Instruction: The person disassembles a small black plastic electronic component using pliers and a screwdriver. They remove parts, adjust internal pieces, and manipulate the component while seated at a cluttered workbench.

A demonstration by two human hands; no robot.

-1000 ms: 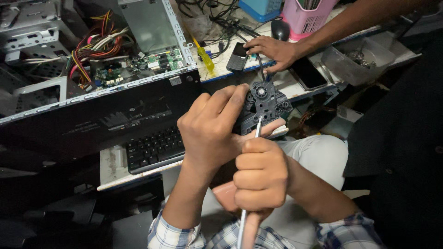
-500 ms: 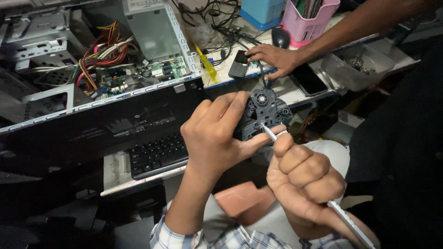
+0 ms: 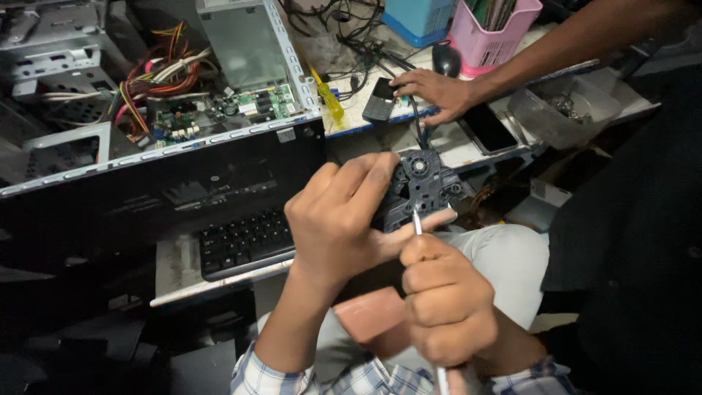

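Gripping black fan assy (image 3: 420,186) frame centre, left hand (image 3: 340,219) closed round it; right hand (image 3: 446,307) fisted on thin tool (image 3: 417,222), swung back upright vs 0.5 s ago, tip now on part underside. Probing resumed.

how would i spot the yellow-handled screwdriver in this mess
Start at the open computer case lying along the bench at upper left. Just past its right metal edge, on the bench top, lies the screwdriver, pointing away from the person. Its translucent yellow handle sets it apart from the black phone and dark cables beside it.
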